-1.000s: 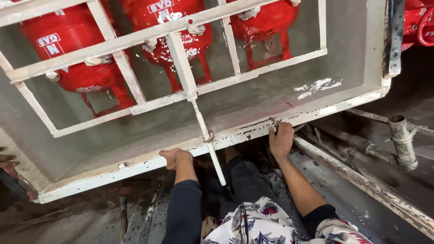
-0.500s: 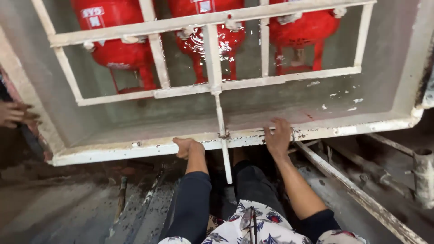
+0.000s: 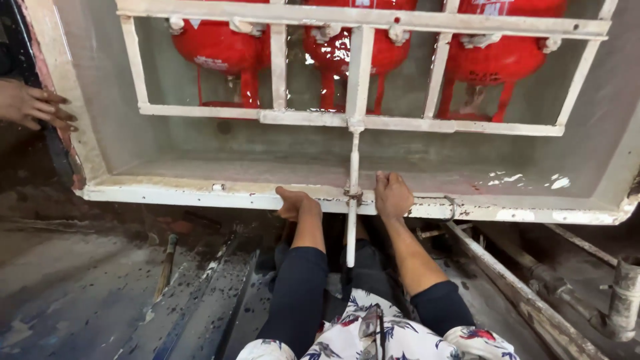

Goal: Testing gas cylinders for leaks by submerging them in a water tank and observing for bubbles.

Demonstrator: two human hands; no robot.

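Observation:
My left hand (image 3: 296, 202) grips the lower white edge of a large grey metal box frame (image 3: 200, 193), fingers curled under the rim. My right hand (image 3: 392, 195) lies on the same edge, just right of a thin white vertical rod (image 3: 353, 193) that runs down from the white barred grille (image 3: 360, 120). Behind the grille stand three red cylinders (image 3: 223, 47). Both arms wear dark sleeves under a floral garment.
Another person's hand (image 3: 33, 105) rests on the frame's left side. A dirty metal floor (image 3: 100, 293) lies below, with a wooden-handled tool (image 3: 165, 265) on it. A white pipe (image 3: 520, 300) and a pipe fitting (image 3: 623, 303) run at the lower right.
The view has swung so the frame now sits level and closer. My hands stay on the lower edge either side of the rod. The other person's hand shows higher at the left.

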